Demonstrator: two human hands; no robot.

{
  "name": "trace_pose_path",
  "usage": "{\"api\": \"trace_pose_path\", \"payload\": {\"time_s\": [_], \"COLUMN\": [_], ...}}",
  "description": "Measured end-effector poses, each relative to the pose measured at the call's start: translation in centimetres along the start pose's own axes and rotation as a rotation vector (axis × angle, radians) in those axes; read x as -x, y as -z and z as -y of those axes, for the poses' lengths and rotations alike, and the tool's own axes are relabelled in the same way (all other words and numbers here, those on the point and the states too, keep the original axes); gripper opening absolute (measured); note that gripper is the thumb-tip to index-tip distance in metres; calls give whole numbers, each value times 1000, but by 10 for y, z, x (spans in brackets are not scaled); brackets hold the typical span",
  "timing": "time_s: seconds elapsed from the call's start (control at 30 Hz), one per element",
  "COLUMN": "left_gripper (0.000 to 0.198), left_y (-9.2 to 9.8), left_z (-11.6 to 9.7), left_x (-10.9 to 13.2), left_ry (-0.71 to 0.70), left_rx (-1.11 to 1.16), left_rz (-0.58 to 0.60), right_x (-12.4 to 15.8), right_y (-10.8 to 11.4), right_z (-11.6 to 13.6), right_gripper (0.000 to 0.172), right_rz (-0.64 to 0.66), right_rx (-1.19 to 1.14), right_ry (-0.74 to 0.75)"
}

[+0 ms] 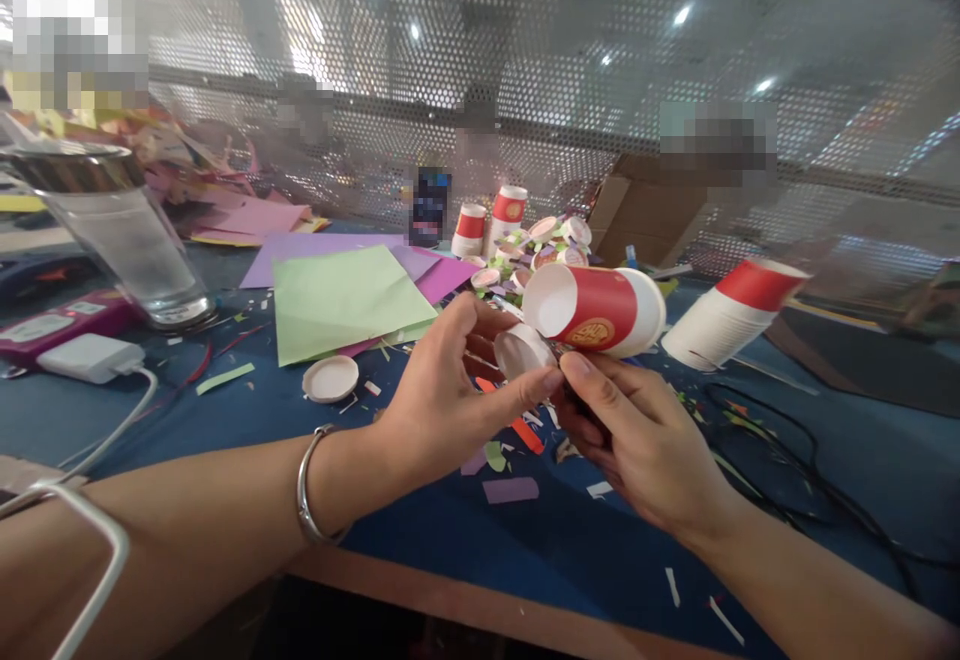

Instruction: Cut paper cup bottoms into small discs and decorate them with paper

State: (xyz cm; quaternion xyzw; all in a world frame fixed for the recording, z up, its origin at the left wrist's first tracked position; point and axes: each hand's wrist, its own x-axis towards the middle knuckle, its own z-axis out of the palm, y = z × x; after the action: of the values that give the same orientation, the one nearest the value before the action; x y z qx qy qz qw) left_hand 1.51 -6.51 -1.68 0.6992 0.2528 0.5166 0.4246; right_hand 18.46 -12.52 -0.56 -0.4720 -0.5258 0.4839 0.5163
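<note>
My left hand (450,380), a silver bangle at its wrist, pinches a shallow white paper cup base (519,352) by its edge. Against that piece my right hand (626,420) is closed around something small and dark, mostly hidden by the fingers. Just behind both hands a red-and-white paper cup (611,310) lies on its side, its opening facing left. Another cut cup base (331,379) rests on the blue table left of my left hand. Paper scraps (510,490) in purple, green and orange are scattered beneath the hands.
A tilted cup stack (739,315) is at right, near black cables (802,460). Behind are a pile of decorated cup bases (544,250), upright cups (507,215) and a phone (430,205). Left are green paper (349,300), a water glass (135,240) and a white charger (90,357).
</note>
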Motion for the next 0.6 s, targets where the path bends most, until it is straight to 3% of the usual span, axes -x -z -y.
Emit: {"api": "trace_pose_path", "payload": {"time_s": [0.2,0.6], "left_gripper": [35,41], "left_y": [3,7], "left_z": [-5,-1], "left_x": [0,-8], "left_ry": [106,120], "left_rx": [38,-18], "left_rz": [75,107], "right_x": [0,-5], "right_y": [2,6], "right_z": [-3,-7], "right_gripper": [39,42], "right_rz": [34,19], "right_rx": [6,74], "right_ry": [48,50]}}
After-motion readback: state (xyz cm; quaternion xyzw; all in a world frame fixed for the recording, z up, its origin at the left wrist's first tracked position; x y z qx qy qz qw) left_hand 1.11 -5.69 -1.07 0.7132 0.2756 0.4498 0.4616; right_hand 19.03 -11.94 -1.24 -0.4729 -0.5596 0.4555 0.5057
